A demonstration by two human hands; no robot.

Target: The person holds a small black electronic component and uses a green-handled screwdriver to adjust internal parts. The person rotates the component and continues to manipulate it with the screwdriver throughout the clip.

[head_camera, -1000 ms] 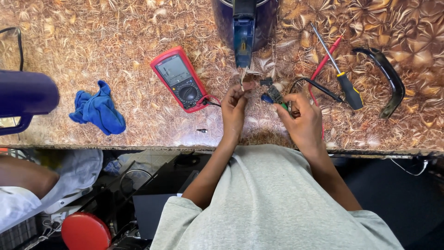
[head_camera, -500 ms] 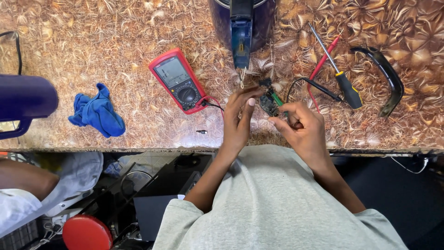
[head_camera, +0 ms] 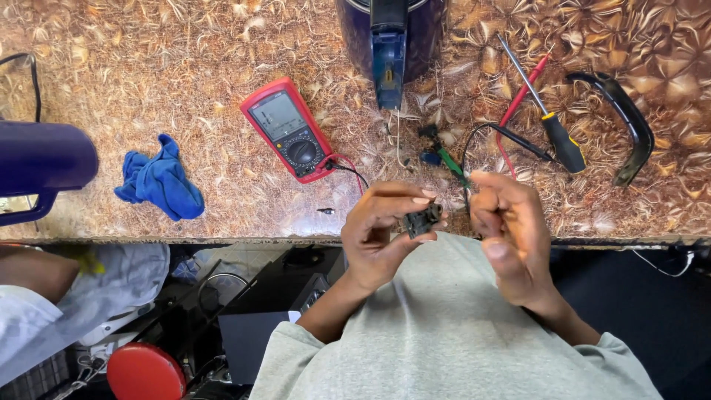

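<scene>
The patterned bench (head_camera: pixel 148 89) carries a red multimeter (head_camera: pixel 290 132). Below and right of the multimeter, at the bench edge, the left hand (head_camera: pixel 381 233) pinches a small black part (head_camera: pixel 423 220) in a narrow grip; the right hand (head_camera: pixel 511 222) curls beside it, its grip unclear.

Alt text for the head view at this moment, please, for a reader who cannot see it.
A person's left hand pinches a small black part at the edge of a patterned brown table, with the right hand curled beside it. On the table lie a red multimeter, a blue cloth and a screwdriver.
</scene>
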